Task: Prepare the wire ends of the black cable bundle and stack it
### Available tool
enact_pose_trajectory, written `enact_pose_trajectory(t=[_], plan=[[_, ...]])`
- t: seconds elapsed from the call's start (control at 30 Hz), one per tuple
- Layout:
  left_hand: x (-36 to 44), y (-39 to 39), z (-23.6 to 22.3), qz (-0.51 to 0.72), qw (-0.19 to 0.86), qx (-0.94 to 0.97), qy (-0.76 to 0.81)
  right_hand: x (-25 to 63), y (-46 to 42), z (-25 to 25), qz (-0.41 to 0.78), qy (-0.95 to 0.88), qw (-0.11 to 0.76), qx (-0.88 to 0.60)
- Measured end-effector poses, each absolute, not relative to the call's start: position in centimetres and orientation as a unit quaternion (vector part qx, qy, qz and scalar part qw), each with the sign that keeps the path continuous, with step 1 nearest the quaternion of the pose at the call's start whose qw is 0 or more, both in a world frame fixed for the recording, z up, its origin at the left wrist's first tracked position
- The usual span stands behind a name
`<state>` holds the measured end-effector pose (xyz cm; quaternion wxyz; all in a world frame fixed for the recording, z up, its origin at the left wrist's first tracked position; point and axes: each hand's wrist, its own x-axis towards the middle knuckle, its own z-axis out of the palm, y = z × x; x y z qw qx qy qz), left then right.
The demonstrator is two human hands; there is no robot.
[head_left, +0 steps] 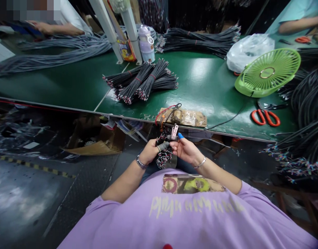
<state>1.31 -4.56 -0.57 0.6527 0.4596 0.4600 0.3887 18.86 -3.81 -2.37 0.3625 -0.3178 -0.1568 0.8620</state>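
My left hand (152,151), a grey cover on its thumb, is closed on a bundle of short black cables (164,160) with red, white and black wire ends, held over my lap just below the table edge. Beside it my right hand (186,150), with a blue cover on one fingertip, has its fingers pinched together by the bundle. What lies in that pinch is too small to make out. A pale pink clip (175,132) sits right above the fingertips, at the table edge, by a taped cardboard piece (192,118) with red and black leads.
Tied black cable bundles (146,81) lie on the green table (200,74). To the right are a green fan (268,72), red-handled scissors (265,117) and a heap of long cables (310,103). A bottle (146,43) stands by the post. Two other people sit across the table.
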Motion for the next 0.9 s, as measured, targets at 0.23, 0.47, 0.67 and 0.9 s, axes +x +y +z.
enact_pose_trajectory(t=[0.23,0.47,0.67,0.9], plan=[[1.0,-4.9,-0.6,0.317,0.68,0.486,0.448,18.3,-4.7,-1.8,0.755,-0.358,0.407,-0.368],[1.4,-5.0,0.1,0.311,0.675,0.498,0.447,18.0,-4.9,-1.2,0.695,-0.419,0.438,-0.387],[1.2,-4.9,-0.4,0.306,0.663,0.507,0.458,18.0,-4.8,-1.2,0.683,-0.412,0.45,-0.403],[1.1,-4.9,-0.1,0.329,0.684,0.476,0.444,17.9,-4.4,-1.5,0.75,-0.311,0.438,-0.386]])
